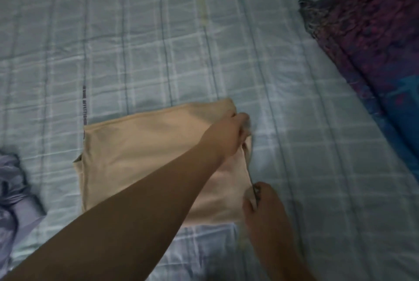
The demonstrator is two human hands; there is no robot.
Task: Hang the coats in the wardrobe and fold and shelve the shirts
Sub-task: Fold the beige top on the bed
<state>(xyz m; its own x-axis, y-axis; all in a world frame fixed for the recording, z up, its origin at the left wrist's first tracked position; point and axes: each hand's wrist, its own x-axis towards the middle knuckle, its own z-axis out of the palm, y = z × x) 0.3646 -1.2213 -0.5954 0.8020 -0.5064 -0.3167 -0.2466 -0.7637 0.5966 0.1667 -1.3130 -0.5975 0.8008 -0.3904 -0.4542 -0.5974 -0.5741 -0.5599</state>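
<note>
One shirt (145, 162), beige, lies partly folded on the bed (317, 144) at lower centre of the frame. Our left hand (235, 131), arm crossing over the cloth, is closed on the shirt's upper right corner; our right hand (260, 201) pinches the same right edge lower down. We judge one fold done, since the cloth reads as a compact rectangle, and another in hand along that edge. A crumpled lavender garment (13, 192) waits at the left edge, unfolded. A dark patterned pillow (367, 54) sits at upper right. No wardrobe, shelf or coats in view, so shelving and hanging look to be outstanding.
</note>
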